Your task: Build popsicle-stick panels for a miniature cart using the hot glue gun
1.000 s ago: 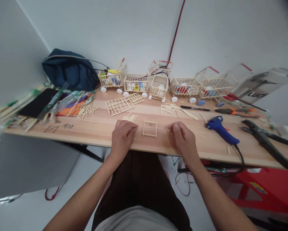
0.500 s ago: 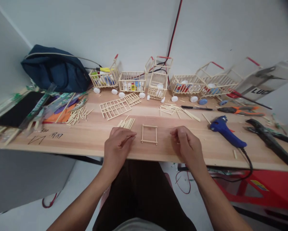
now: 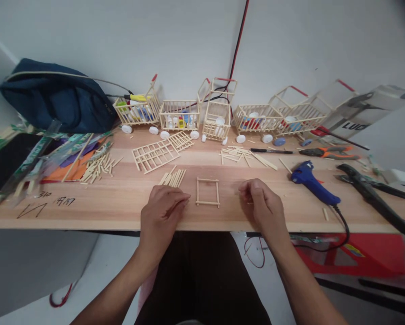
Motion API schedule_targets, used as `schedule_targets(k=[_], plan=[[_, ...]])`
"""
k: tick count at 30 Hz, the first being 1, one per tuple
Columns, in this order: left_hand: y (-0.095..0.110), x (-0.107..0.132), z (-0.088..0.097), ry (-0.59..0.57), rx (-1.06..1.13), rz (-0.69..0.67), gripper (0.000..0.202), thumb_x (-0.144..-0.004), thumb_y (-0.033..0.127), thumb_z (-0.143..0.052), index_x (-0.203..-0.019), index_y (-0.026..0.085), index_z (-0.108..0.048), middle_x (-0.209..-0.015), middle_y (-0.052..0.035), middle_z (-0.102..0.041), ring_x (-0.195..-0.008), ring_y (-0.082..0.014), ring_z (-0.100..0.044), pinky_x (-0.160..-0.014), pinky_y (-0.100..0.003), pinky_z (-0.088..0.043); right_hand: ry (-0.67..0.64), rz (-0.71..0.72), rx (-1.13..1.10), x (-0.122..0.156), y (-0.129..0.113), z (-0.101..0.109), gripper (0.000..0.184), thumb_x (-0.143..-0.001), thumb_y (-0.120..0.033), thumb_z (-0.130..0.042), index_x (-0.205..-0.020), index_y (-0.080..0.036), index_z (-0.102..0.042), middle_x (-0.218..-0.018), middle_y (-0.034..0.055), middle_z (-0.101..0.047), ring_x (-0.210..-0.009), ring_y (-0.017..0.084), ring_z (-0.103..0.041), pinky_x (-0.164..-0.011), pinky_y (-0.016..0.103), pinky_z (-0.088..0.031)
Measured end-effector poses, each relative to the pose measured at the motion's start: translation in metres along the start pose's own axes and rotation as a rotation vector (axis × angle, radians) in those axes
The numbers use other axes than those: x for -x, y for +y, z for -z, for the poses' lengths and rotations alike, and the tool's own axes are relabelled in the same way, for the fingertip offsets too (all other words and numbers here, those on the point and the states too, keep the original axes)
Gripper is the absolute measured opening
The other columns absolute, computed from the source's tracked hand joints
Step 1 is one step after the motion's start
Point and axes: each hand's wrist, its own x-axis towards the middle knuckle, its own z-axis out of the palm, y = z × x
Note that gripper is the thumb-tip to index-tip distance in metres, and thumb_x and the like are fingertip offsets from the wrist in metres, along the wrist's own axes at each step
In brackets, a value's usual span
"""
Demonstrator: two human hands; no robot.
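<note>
You sit at a wooden table [image 3: 121, 198] with both hands resting near its front edge and a small stick frame [image 3: 207, 204] lying flat between them, close to each but touching neither. Your left hand [image 3: 163, 205] has its knuckles up and its fingers curled in and drawn together, their tips just short of the frame's left rail. Your right hand [image 3: 260, 203] is bunched the same way, thumb against fingertips; I cannot tell whether either hand pinches a stick. The frame is an open rectangle of four sticks. Its two longer rails appear to run away from you toward the wall, and two cross rails close the ends, so its long axis seems to point straight ahead. Judging by this, the work looks early: the outline is made, but it has no inner bars. Just beyond your left fingertips lies a bundle of loose sticks [image 3: 173, 178]. Farther beyond are barred lattice panels [image 3: 154, 155] (already filled in) and a row of small stick carts [image 3: 179, 115]. Out past your right hand lies a blue glue gun [image 3: 312, 183].
</note>
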Motion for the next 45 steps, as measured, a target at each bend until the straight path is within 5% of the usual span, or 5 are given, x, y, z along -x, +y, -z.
schedule_targets(k=[10,20,29,37,45], plan=[[0.002,0.0,-0.002,0.034,-0.052,-0.024,0.01,-0.086,0.015,-0.065,-0.088,0.022,-0.071,-0.087,-0.0021,-0.069,-0.09,-0.0173,-0.059,-0.084,-0.034,-0.048,0.002,0.028,0.021,0.002,0.0,0.001,0.04,-0.099,-0.048,-0.037,-0.079,-0.02,-0.059,-0.071,0.0004,-0.056,-0.068,0.015,-0.053,-0.064,0.027,-0.04],[0.006,-0.008,0.004,-0.209,-0.17,-0.13,0.023,-0.086,0.017,-0.066,-0.108,0.022,-0.067,-0.1,-0.0039,-0.068,-0.1,-0.0206,-0.055,-0.087,-0.037,-0.049,-0.188,0.3,0.187,0.005,-0.005,0.002,0.028,-0.1,-0.033,-0.04,-0.106,-0.021,-0.065,-0.097,0.0061,-0.064,-0.093,0.019,-0.059,-0.083,0.033,-0.043],[0.0,-0.02,0.003,-0.229,-0.151,-0.193,0.015,-0.091,0.015,-0.058,-0.1,0.021,-0.068,-0.093,-0.0044,-0.067,-0.093,-0.0185,-0.056,-0.08,-0.033,-0.051,-0.217,0.258,0.163,0.005,-0.004,0.003,0.028,-0.1,-0.031,-0.039,-0.107,-0.024,-0.066,-0.1,0.0063,-0.064,-0.097,0.02,-0.058,-0.084,0.035,-0.044],[-0.004,-0.019,0.002,-0.405,-0.198,-0.202,0.026,-0.085,0.021,-0.069,-0.11,0.02,-0.064,-0.102,-0.0072,-0.064,-0.101,-0.0226,-0.048,-0.086,-0.038,-0.048,-0.377,0.333,0.287,0.005,-0.009,0.004,0.03,-0.099,-0.031,-0.04,-0.118,-0.027,-0.063,-0.1,0.0058,-0.059,-0.098,0.021,-0.055,-0.082,0.037,-0.042],[-0.004,-0.018,0.0,-0.448,-0.204,-0.177,0.025,-0.084,0.025,-0.07,-0.109,0.022,-0.064,-0.103,-0.007,-0.063,-0.102,-0.0238,-0.047,-0.087,-0.039,-0.047,-0.419,0.36,0.356,0.002,-0.009,0.003,0.032,-0.098,-0.039,-0.04,-0.117,-0.027,-0.064,-0.105,0.0075,-0.059,-0.098,0.023,-0.055,-0.082,0.039,-0.042]])
